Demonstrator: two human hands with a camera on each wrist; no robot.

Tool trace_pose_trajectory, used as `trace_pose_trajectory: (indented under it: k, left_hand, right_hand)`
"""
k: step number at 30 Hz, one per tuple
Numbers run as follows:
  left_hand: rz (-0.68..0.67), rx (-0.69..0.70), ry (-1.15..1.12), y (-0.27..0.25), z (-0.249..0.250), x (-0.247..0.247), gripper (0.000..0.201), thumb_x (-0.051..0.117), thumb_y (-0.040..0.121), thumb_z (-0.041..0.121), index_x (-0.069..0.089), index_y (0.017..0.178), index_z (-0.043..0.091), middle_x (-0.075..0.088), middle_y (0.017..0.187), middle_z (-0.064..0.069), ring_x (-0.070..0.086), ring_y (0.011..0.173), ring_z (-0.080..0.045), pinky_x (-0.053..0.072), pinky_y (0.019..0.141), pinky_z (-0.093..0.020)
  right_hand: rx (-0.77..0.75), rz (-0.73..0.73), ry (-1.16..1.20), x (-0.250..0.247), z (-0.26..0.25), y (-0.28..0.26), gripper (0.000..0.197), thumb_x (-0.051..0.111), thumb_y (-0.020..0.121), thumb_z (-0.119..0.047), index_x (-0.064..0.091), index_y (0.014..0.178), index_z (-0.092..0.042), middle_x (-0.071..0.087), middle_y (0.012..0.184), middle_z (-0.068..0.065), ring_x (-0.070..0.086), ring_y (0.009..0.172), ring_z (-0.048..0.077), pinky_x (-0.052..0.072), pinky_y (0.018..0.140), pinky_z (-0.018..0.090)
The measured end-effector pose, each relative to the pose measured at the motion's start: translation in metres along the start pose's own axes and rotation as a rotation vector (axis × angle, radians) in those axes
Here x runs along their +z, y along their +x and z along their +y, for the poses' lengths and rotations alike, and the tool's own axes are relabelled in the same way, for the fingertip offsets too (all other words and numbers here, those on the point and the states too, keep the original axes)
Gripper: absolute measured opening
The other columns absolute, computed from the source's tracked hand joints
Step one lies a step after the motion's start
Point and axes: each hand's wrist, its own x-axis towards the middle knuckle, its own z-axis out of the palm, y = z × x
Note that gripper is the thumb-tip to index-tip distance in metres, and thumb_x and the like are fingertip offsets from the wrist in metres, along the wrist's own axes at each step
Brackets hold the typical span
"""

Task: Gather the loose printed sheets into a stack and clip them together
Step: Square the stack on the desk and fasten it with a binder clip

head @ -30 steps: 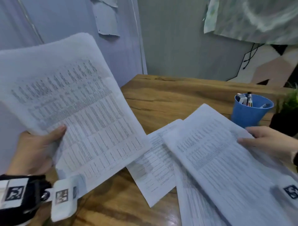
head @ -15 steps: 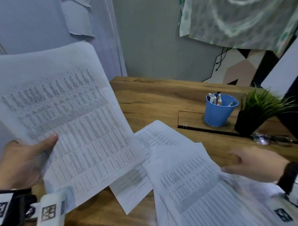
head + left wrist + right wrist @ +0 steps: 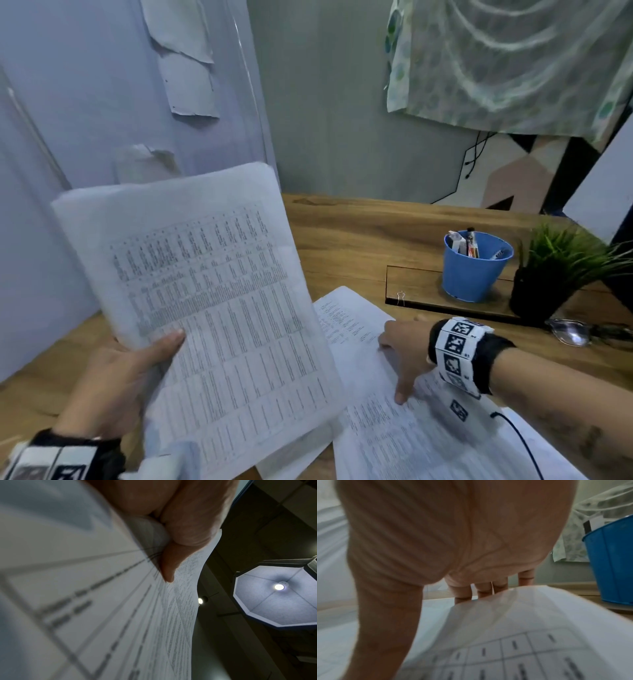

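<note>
My left hand (image 3: 113, 387) has its grip clamped on a bundle of printed sheets (image 3: 205, 301), thumb (image 3: 164, 344) pressed across the front and the fingers behind, holding them tilted up above the near left of the worktop (image 3: 359, 236). In the left wrist view the thumb (image 3: 171, 563) pinches several layered pages (image 3: 120, 615).

My right hand (image 3: 406, 353) lies spread, grip apart, on the loose sheets (image 3: 383, 428) still flat on the worktop, thumb pointing towards me. In the right wrist view its fingers (image 3: 482, 591) reach past the raised edge of one page (image 3: 522, 622); I cannot tell whether they pinch it.

Beyond the hand a small binder clip (image 3: 400, 297) stands on a low wooden tray (image 3: 411, 277), next to a blue cup (image 3: 474, 267) of pens. A potted plant (image 3: 555, 274) sits right of the cup, with glasses (image 3: 575, 334) in front of it.
</note>
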Motion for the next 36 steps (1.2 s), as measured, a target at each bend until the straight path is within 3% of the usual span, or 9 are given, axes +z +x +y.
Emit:
trace_pose_trajectory:
  k: [8, 14, 18, 22, 25, 27, 30, 33, 36]
  left_hand:
    - [-0.052, 0.032, -0.081, 0.000, -0.002, 0.009, 0.047, 0.083, 0.071, 0.010, 0.078, 0.118, 0.005, 0.079, 0.127, -0.017, 0.081, 0.106, -0.027, 0.068, 0.074, -0.031]
    - [-0.053, 0.042, -0.049, -0.009, 0.005, 0.022, 0.030, 0.065, 0.078, -0.005, 0.087, 0.094, 0.007, 0.085, 0.107, -0.010, 0.084, 0.090, -0.021, 0.067, 0.068, -0.028]
    - [0.079, 0.035, -0.002, -0.011, 0.014, 0.016, 0.023, 0.059, 0.096, -0.013, 0.074, 0.106, 0.002, 0.085, 0.099, -0.009, 0.084, 0.078, -0.018, 0.065, 0.058, -0.026]
    - [0.207, 0.114, 0.064, -0.007, 0.030, 0.005, 0.016, 0.065, 0.097, -0.010, 0.072, 0.102, 0.003, 0.083, 0.073, 0.004, 0.080, 0.062, -0.009, 0.060, 0.049, -0.019]
    - [0.184, 0.085, 0.088, -0.008, 0.032, 0.017, 0.018, 0.068, 0.095, -0.012, 0.071, 0.109, -0.001, 0.084, 0.083, -0.010, 0.081, 0.065, -0.011, 0.064, 0.054, -0.023]
    - [0.082, 0.045, 0.058, -0.013, 0.022, 0.031, 0.031, 0.085, 0.079, -0.007, 0.073, 0.107, -0.001, 0.081, 0.103, -0.025, 0.082, 0.073, -0.017, 0.068, 0.062, -0.030]
    - [-0.118, -0.108, 0.063, -0.026, -0.002, 0.056, 0.064, 0.094, 0.053, -0.007, 0.075, 0.113, -0.008, 0.078, 0.112, -0.033, 0.083, 0.084, -0.033, 0.069, 0.069, -0.038]
    - [-0.240, -0.205, 0.106, -0.039, -0.011, 0.078, 0.045, 0.084, 0.066, -0.018, 0.079, 0.110, -0.010, 0.078, 0.115, -0.033, 0.082, 0.093, -0.038, 0.068, 0.071, -0.040]
    - [-0.369, -0.253, 0.158, -0.043, -0.013, 0.081, 0.034, 0.087, 0.074, -0.006, 0.085, 0.107, 0.001, 0.081, 0.118, -0.021, 0.081, 0.107, -0.033, 0.067, 0.076, -0.034]
  right_hand:
    - [0.046, 0.101, 0.262, 0.016, 0.026, 0.000, 0.100, 0.086, 0.048, -0.065, 0.041, 0.132, -0.032, 0.049, 0.132, -0.011, 0.048, 0.114, 0.016, 0.045, 0.098, 0.042]
    - [-0.001, 0.101, 0.227, 0.011, 0.025, -0.006, 0.056, 0.079, 0.069, -0.053, 0.064, 0.115, -0.022, 0.067, 0.110, -0.005, 0.062, 0.100, 0.015, 0.052, 0.086, 0.031]
    - [-0.111, 0.301, 0.357, -0.011, 0.040, -0.044, 0.007, 0.072, 0.084, -0.029, 0.068, 0.085, -0.035, 0.065, 0.079, -0.017, 0.058, 0.076, -0.001, 0.045, 0.066, 0.016]
    - [-0.202, 0.500, 0.438, -0.055, 0.056, -0.110, 0.017, 0.075, 0.083, -0.025, 0.068, 0.069, -0.032, 0.068, 0.070, -0.021, 0.062, 0.068, -0.001, 0.047, 0.060, 0.018]
    - [-0.299, 0.606, 0.485, -0.082, 0.050, -0.133, 0.004, 0.076, 0.081, -0.034, 0.073, 0.079, -0.036, 0.073, 0.076, -0.013, 0.067, 0.072, 0.006, 0.055, 0.070, 0.032]
    - [-0.333, 0.678, 0.488, -0.095, 0.037, -0.128, 0.021, 0.074, 0.080, -0.042, 0.074, 0.089, -0.023, 0.073, 0.085, 0.001, 0.069, 0.080, 0.021, 0.055, 0.075, 0.045]
    - [-0.383, 0.795, 0.411, -0.110, 0.009, -0.109, 0.018, 0.076, 0.081, -0.033, 0.076, 0.092, -0.018, 0.065, 0.104, -0.007, 0.061, 0.093, 0.012, 0.048, 0.084, 0.033]
    - [-0.305, 0.834, 0.328, -0.118, -0.002, -0.083, 0.032, 0.073, 0.082, -0.037, 0.075, 0.096, -0.008, 0.055, 0.123, -0.006, 0.054, 0.106, 0.012, 0.042, 0.090, 0.026]
    - [-0.196, 0.760, 0.404, -0.116, 0.002, -0.052, 0.056, 0.068, 0.072, -0.048, 0.068, 0.088, 0.006, 0.066, 0.115, 0.014, 0.062, 0.096, 0.029, 0.051, 0.084, 0.034]
